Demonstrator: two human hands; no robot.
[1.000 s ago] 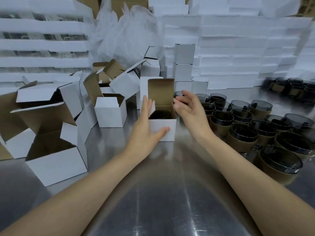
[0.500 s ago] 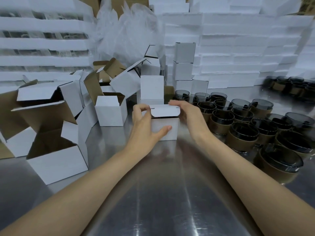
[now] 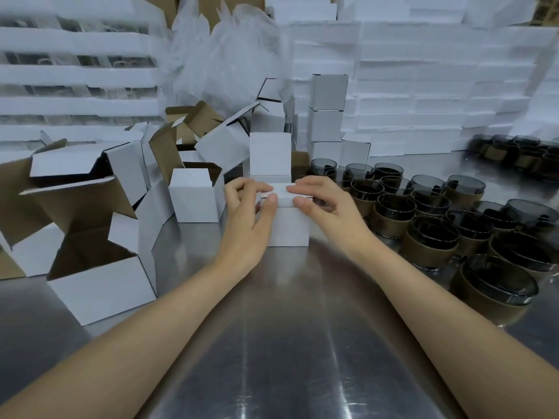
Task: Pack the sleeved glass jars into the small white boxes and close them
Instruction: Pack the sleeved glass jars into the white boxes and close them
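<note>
small white box sits mid table, lid almost shut; left hand and right hand grasp its top, fingers curled over, thumbs at front edge. seat lid square, press evenly

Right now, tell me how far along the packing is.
Done: a few closed boxes stand stacked at the back. In hand: the left hand and right hand grip one box, thumbs pressing its lid down; it looks nearly shut. Left: many sleeved jars wait unpacked on the right, and open boxes lie on the left.
</note>
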